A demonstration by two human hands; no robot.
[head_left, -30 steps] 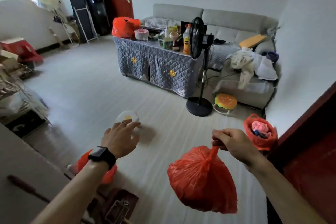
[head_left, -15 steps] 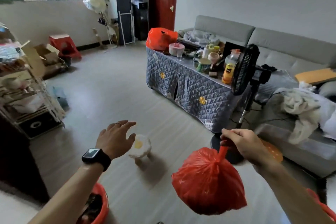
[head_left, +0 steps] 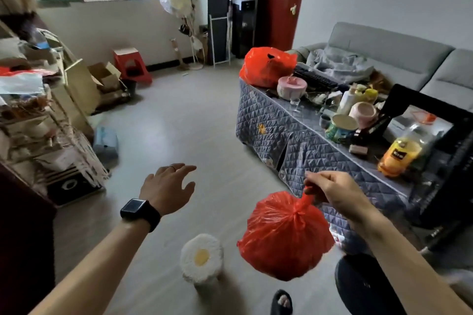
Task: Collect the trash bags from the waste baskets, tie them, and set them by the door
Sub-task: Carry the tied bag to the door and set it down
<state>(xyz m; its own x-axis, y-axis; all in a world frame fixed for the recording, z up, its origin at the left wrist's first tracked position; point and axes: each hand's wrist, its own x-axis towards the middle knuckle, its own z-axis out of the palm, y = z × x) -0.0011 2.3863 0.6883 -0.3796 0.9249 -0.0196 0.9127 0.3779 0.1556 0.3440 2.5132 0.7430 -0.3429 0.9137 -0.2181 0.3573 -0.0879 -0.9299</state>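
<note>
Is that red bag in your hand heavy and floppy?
Probably light: the right hand pinches the red bag by its knot alone. Likely floppy, since the thin plastic is crinkled. Hanging free, it may swing.

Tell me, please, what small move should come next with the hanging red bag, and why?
Probably carry the red bag toward the red door: it looks tied, hangs off the floor, pinched by the right hand, and the left hand is free.
</note>
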